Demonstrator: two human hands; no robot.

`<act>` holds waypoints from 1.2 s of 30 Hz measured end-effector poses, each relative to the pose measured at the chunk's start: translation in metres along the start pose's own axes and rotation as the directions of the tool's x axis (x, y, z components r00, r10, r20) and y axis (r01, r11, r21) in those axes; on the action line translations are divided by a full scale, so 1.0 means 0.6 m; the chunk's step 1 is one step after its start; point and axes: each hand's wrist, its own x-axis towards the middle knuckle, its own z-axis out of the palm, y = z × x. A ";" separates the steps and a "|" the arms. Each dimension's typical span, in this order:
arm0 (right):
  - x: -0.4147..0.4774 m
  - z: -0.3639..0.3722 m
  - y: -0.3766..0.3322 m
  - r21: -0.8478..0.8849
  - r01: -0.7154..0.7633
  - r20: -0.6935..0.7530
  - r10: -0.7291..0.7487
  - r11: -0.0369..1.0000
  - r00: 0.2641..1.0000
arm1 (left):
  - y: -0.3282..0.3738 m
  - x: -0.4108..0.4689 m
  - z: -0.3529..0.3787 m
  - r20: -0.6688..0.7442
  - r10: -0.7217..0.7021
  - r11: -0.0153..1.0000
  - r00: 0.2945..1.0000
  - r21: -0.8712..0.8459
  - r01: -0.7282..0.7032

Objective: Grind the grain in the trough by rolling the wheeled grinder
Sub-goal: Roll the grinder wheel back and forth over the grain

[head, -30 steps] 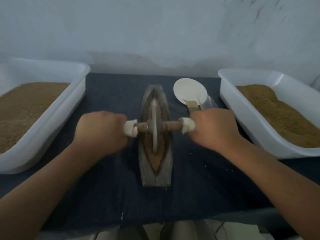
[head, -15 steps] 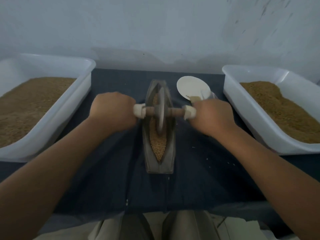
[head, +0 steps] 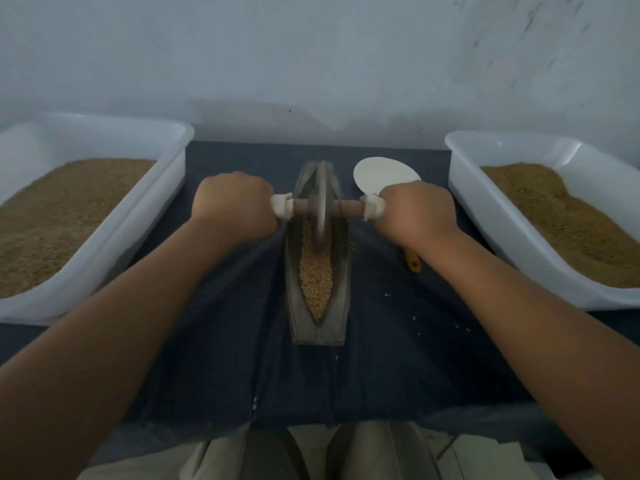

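Note:
A boat-shaped metal trough (head: 341,271) lies lengthwise on the dark blue cloth (head: 225,341), with yellow grain (head: 316,275) filling its near half. The wheeled grinder (head: 322,206), a metal disc on a wooden axle with white-wrapped ends, stands in the far part of the trough. My left hand (head: 235,206) grips the left axle end and my right hand (head: 417,213) grips the right end. The wrapped handles are mostly hidden inside my fists.
A white tub (head: 166,161) of brown grain stands at the left and another white tub (head: 485,188) at the right. A white scoop (head: 381,174) lies behind my right hand, its orange handle end (head: 412,261) showing below my wrist. Loose grains dot the cloth.
Both hands have pushed the grinder away from me along the trough, from its middle to the far end, uncovering the grain in the near half.

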 end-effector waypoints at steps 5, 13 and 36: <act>-0.132 -0.026 -0.001 0.005 0.171 -0.160 -0.168 0.985 0.973 | -0.014 -0.137 0.004 -0.153 0.107 0.994 0.983 0.050 -0.100; -0.026 0.013 -0.009 0.017 -0.016 -0.116 0.018 1.000 0.993 | -0.002 -0.005 0.012 -0.056 0.024 0.998 0.998 0.055 -0.021; -0.010 -0.009 -0.011 -0.026 0.035 -0.057 -0.037 0.999 0.998 | 0.000 -0.025 -0.001 -0.003 -0.034 0.999 0.999 -0.022 0.034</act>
